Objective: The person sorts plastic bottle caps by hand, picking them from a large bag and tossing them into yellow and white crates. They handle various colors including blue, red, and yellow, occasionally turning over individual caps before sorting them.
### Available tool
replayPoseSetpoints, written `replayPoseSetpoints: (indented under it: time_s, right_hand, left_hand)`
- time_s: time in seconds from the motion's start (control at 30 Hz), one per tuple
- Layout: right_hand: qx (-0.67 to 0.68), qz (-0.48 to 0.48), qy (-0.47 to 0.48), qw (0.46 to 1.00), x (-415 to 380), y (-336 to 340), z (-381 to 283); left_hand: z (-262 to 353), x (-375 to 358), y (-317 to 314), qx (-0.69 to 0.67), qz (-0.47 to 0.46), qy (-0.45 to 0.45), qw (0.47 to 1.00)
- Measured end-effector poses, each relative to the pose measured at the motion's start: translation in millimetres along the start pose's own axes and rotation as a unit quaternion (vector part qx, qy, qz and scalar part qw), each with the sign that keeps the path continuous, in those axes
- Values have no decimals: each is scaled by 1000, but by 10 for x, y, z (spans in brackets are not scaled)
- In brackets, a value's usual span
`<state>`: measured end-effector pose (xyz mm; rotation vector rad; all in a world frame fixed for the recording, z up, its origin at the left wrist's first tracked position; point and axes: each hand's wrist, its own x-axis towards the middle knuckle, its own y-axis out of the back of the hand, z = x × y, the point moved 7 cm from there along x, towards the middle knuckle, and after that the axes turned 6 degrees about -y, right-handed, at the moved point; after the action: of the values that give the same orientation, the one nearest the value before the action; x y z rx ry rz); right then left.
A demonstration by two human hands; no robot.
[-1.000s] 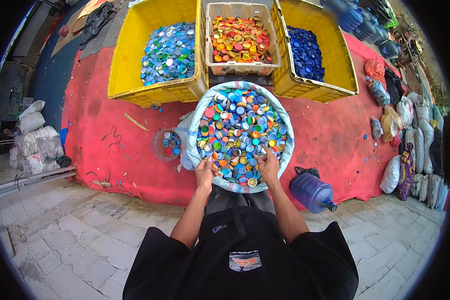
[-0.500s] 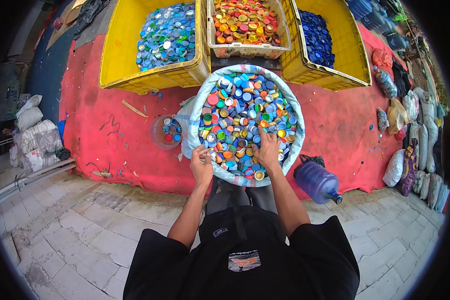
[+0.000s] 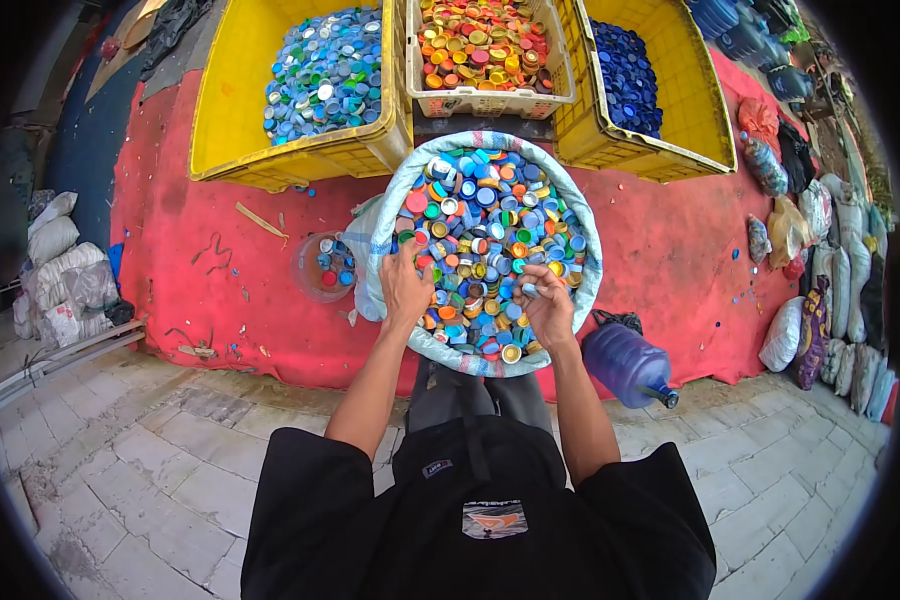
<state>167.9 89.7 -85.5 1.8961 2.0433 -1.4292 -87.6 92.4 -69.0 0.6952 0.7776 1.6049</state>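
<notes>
A white woven sack (image 3: 582, 292) stands open in front of me, filled with several mixed-colour bottle caps (image 3: 490, 225). My left hand (image 3: 406, 284) rests palm down on the caps at the sack's left side, fingers spread. Over the near right part of the pile, my right hand (image 3: 547, 305) is lifted a little, palm turned up, with its fingers curled around a few caps.
Beyond the sack stand a yellow crate (image 3: 232, 110) of blue and green caps, a beige crate (image 3: 487, 98) of orange and red caps, and a yellow crate (image 3: 695, 120) of dark blue caps. A small clear tub (image 3: 308, 283) sits left; a blue water jug (image 3: 625, 362) lies right.
My left hand moved forward from the sack's near rim onto the caps. My right hand lifted off the pile and turned palm up with caps in it.
</notes>
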Motion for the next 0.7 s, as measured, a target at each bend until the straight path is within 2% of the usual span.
replayPoseSetpoints:
  time_s: [0.07,0.23,0.33,0.37,0.5,0.6,0.63,0.7]
  right_hand:
    - [111,-38,-7,993,-94,-27,-69]
    - [170,32,-46,984,-207,155,-20]
    - [225,-2,-64,972,-230,166,9]
    - [197,67,-56,976,-249,247,49]
    - [189,84,-59,977,-280,170,19]
    - [124,75,-43,989,-229,246,23]
    - [8,105,-34,994,-200,319,27]
    - [-223,159,-16,962,-168,342,-27]
  left_hand:
    - [-8,78,-89,27,-30,-16,999]
    - [19,170,-235,74,-84,-16,994]
    - [23,217,-269,83,-93,-16,992]
    - [25,234,-279,82,-100,-19,991]
    - [94,271,-294,86,-103,-38,990]
    - [86,270,-257,46,-75,-27,996]
    - [87,265,-219,26,-62,-18,998]
    - [26,234,-143,-126,-53,72,988]
